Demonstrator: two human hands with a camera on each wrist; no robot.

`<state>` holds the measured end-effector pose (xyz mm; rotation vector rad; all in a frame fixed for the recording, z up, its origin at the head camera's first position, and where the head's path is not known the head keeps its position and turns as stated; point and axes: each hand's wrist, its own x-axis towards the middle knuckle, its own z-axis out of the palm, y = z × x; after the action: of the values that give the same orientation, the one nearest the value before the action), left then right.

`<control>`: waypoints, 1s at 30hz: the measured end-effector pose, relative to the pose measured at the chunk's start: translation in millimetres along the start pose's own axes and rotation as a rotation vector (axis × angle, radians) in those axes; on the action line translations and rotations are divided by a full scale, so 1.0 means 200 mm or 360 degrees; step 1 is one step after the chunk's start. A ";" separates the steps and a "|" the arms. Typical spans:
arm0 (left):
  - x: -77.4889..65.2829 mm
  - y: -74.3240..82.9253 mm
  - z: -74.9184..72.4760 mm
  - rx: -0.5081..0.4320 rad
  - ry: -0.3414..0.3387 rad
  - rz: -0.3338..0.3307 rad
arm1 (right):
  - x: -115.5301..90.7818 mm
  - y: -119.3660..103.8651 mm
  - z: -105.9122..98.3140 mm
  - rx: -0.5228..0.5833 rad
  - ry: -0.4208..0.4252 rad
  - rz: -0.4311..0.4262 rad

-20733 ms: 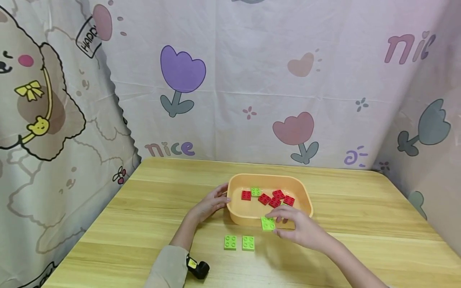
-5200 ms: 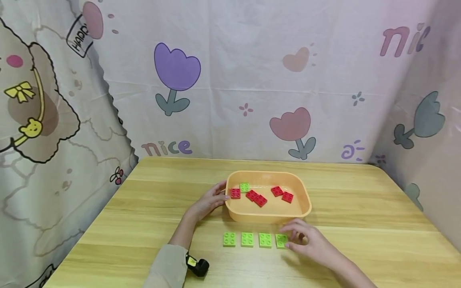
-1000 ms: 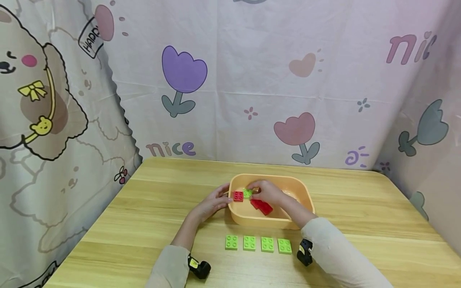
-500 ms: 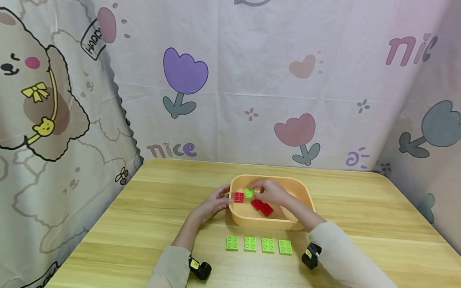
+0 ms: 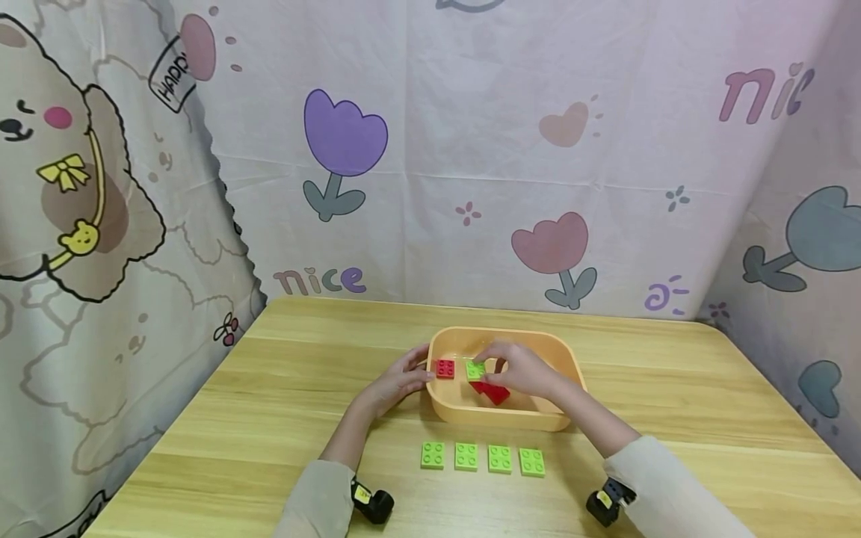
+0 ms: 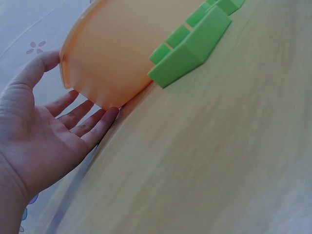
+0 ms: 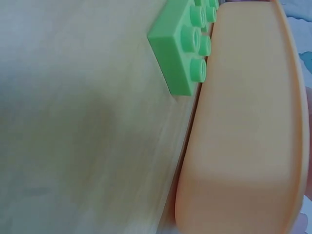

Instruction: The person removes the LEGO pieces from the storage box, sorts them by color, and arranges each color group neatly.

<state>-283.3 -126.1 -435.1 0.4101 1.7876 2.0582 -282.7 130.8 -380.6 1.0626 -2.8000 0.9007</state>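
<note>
My left hand [image 5: 397, 382] holds the left end of an orange plastic basin [image 5: 504, 420]; the left wrist view shows the thumb at its rim and the fingers against the outer wall. Over the basin, my right hand [image 5: 521, 368] pinches a lime-green toy building block [image 5: 474, 371] between thumb and fingers. A red block [image 5: 445, 369] lies in the basin at the left. More red blocks [image 5: 496, 394] sit just below the pinched one, partly covered by it and the hand. The right wrist view has only a sliver of that hand behind the basin rim.
Several lime-green blocks [image 5: 499, 459] stand in a spaced row on the wooden table [image 5: 323, 359], along the basin's near side. A printed curtain [image 5: 430, 149] hangs behind the table and at both sides. Each wrist carries a small black camera [image 5: 374, 505].
Over the last second the right hand draws the green block away from the left red one, rightward and nearer. Earlier, the row grew from two green blocks to several. The left hand stays put.
</note>
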 end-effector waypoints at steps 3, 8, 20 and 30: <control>0.00 0.00 0.00 0.0003 0.0002 -0.0004 | -0.03 -0.01 -0.01 0.0003 0.0019 0.0020; 0.01 0.00 0.00 0.0002 0.0002 -0.0010 | -0.08 -0.01 -0.03 0.0005 0.0045 0.0030; 0.01 -0.01 0.00 0.0007 0.0037 -0.0024 | -0.21 0.00 -0.08 0.0062 0.0099 -0.0014; 0.01 -0.01 0.00 0.0001 0.0018 -0.0021 | -0.30 -0.01 -0.12 0.0030 0.0146 -0.0023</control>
<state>-284.3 -125.2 -436.1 0.3863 1.7924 2.0553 -239.7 178.0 -370.7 1.0148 -2.7121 0.9503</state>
